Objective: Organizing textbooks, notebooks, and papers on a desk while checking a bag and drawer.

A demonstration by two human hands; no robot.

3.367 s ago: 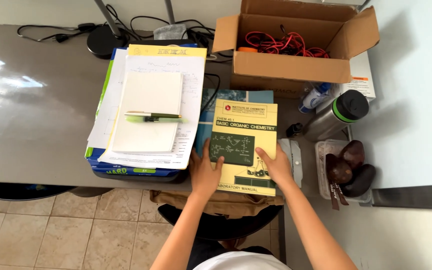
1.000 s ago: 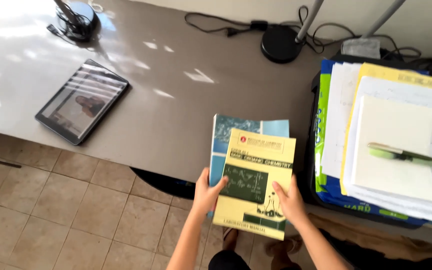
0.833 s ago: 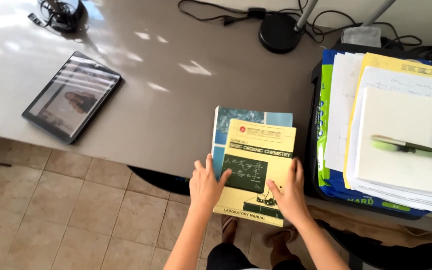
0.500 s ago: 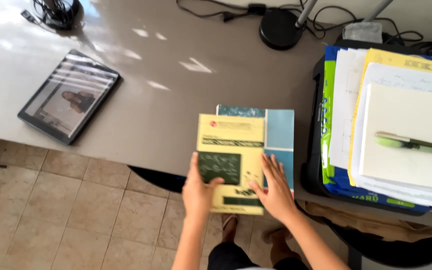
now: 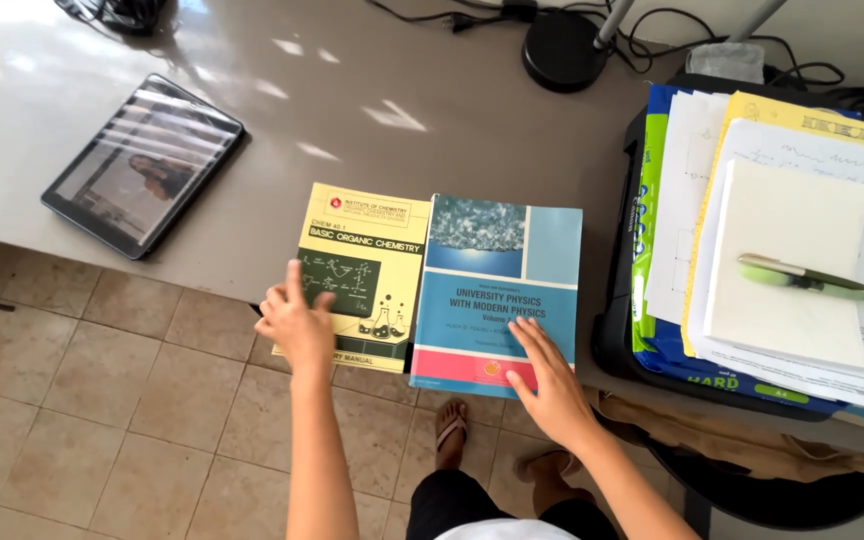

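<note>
A yellow book [image 5: 372, 240] with a dark green picture on its cover lies at the front edge of the grey desk [image 5: 372, 140]. My left hand [image 5: 297, 322] rests on its lower left part, fingers spread. Right beside it, touching, lies a blue book [image 5: 500, 290] with a pink band along the bottom. My right hand [image 5: 547, 378] lies flat on the blue book's lower right corner, fingers apart. Both books hang a little over the desk's edge.
A dark tablet [image 5: 142, 165] lies at the left. At the right stands a tall stack of papers and pads [image 5: 782, 250] with a green pen [image 5: 802, 275] on top. A round black lamp base [image 5: 564, 48] and cables sit at the back. Tiled floor lies below.
The yellow book has slid off the blue book to the left and now lies beside it. My right hand stayed down on the uncovered blue book.
</note>
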